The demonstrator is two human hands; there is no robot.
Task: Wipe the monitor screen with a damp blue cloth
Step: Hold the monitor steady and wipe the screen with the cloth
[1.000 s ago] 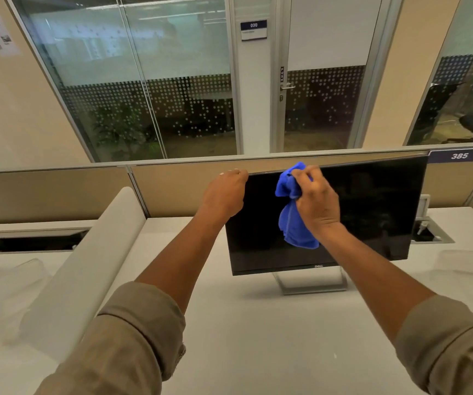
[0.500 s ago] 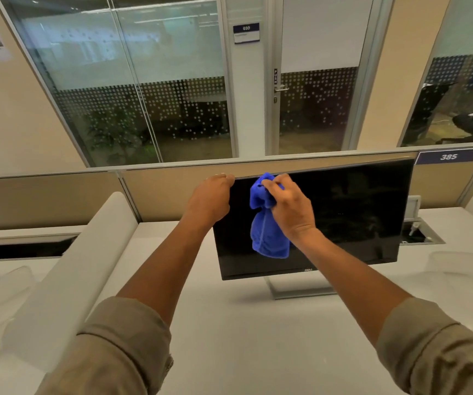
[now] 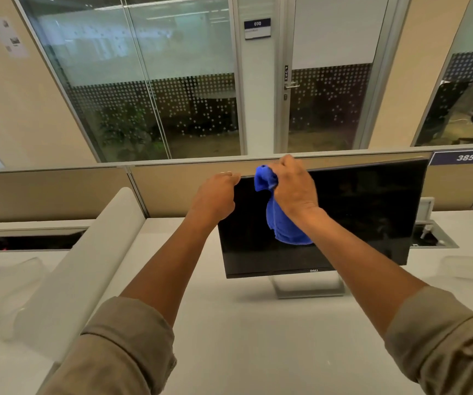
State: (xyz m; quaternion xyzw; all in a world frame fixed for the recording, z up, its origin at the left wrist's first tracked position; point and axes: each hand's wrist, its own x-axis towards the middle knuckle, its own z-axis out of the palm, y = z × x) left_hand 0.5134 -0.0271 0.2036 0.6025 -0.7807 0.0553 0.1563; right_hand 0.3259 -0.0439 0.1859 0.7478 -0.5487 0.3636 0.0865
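A black monitor with a dark screen stands on a silver stand on the white desk. My left hand grips the monitor's top left corner. My right hand is closed on a bunched blue cloth and presses it against the upper left part of the screen, near the top edge. The rest of the cloth hangs down over the screen below my wrist.
A white divider slants along the desk's left side. Beige partition panels run behind the monitor, with a number plate at the right. Open cable trays are set into the desk. Glass walls and a door stand beyond.
My right hand slid the blue cloth left along the top of the screen, then back a little to the right and up to the top edge. My left hand kept its hold on the corner.
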